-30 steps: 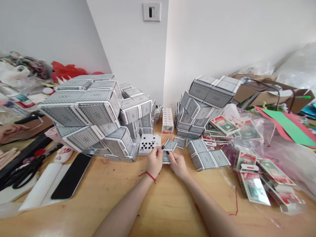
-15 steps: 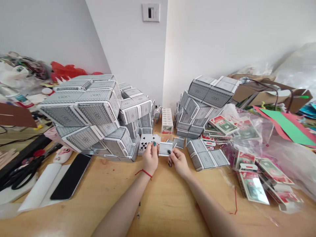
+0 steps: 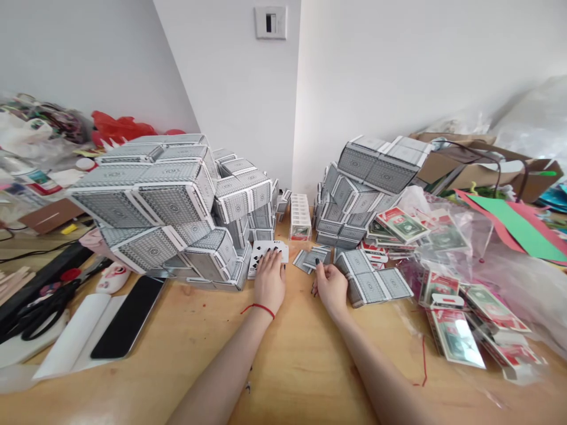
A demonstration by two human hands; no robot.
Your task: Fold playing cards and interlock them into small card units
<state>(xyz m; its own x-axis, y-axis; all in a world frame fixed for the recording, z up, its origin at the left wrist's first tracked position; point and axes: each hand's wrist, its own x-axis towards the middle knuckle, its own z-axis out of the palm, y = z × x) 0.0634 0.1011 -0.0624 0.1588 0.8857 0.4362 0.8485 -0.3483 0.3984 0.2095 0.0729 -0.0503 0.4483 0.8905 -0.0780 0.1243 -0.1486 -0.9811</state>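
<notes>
Several white playing cards (image 3: 259,249) lie face up beside the left block stack. My left hand (image 3: 269,280) rests on them, palm down, fingers stretched out and a little apart. A small pile of grey-backed cards (image 3: 305,257) lies to the right of it. My right hand (image 3: 331,288) is at the pile's near edge, fingers curled and thumb pressed against a folded card there. Its other fingers are partly hidden. Right beside it sits a group of joined blocks (image 3: 370,283) covered in the same grey-backed cards.
Tall stacks of card-covered blocks (image 3: 172,189) rise on the left, with another stack (image 3: 376,168) on the right. Between them stands a row of card boxes (image 3: 300,215). Left are a black phone (image 3: 128,319) and scissors (image 3: 55,301); right, loose card packs (image 3: 456,336) and plastic wrap.
The folded card held between both hands has been lowered onto the grey pile by my right hand. My left hand has let go and moved flat onto the face-up cards.
</notes>
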